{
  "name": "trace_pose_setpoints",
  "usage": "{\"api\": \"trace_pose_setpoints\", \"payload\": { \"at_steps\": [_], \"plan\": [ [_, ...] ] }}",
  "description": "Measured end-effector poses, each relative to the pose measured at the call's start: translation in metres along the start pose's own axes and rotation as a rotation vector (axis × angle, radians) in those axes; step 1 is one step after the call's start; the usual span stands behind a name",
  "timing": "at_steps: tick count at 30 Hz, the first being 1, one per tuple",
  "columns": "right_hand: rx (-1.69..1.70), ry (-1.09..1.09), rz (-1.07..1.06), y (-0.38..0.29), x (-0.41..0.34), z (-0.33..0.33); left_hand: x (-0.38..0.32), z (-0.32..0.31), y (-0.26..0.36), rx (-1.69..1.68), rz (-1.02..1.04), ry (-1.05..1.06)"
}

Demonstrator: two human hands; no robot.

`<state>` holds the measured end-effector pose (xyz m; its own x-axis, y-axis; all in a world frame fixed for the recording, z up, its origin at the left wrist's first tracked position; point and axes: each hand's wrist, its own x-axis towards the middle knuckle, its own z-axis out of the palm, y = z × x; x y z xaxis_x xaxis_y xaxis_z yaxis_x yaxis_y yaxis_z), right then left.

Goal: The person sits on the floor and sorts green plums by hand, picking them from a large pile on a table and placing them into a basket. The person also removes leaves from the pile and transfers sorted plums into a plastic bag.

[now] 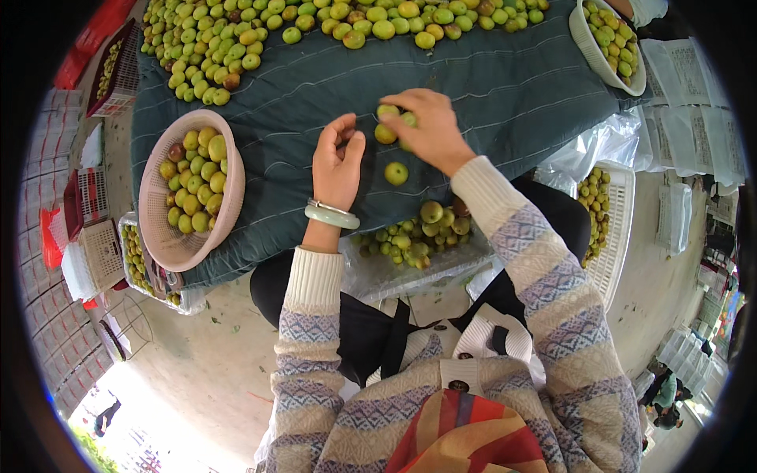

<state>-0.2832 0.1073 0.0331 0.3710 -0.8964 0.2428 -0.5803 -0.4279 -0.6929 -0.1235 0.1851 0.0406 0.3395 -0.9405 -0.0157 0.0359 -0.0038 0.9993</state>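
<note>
My right hand (429, 127) is over a few green-yellow jujubes on a dark quilted cloth (502, 94). One jujube (387, 110) shows between its index finger and thumb, and another (385, 134) lies just below the thumb. The palm partly hides others. Nearer to me a single jujube (396, 173) lies apart on the cloth. To the left, my left hand (338, 162) hovers with curled fingers, its thumb apart and nothing visible in it. A pale pink plastic basket (155, 207), part filled with larger jujubes (198, 177), stands farther left.
A large pile of jujubes (219, 47) covers the table's far side. At far right stands a white basket of jujubes (609, 44), near another person's gloved hand (647, 10). Below the table edge, a plastic-lined crate (384, 284) holds jujubes. Another white crate (618, 236) stands right.
</note>
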Motion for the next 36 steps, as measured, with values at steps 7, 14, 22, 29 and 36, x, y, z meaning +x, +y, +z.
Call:
{"api": "trace_pose_setpoints", "payload": {
  "at_steps": [7,14,22,29,36],
  "plan": [
    [0.303,-0.141,-0.171,-0.020,-0.036,-0.010,-0.005,-0.009,-0.001,-0.008,-0.162,-0.272],
    [0.188,-0.294,-0.067,-0.018,-0.074,-0.034,-0.017,0.002,0.008,0.317,-0.085,-0.577],
    [0.128,-0.365,0.218,0.018,-0.078,-0.135,-0.073,-0.039,0.025,-0.094,-0.445,-0.965],
    [-0.033,-1.051,0.341,0.097,-0.159,-0.026,-0.123,-0.044,-0.141,1.116,-0.389,-0.824],
    [-0.333,-0.356,0.676,0.220,-0.203,0.060,-0.126,-0.102,-0.262,1.528,-0.301,-0.695]
  ]
}}
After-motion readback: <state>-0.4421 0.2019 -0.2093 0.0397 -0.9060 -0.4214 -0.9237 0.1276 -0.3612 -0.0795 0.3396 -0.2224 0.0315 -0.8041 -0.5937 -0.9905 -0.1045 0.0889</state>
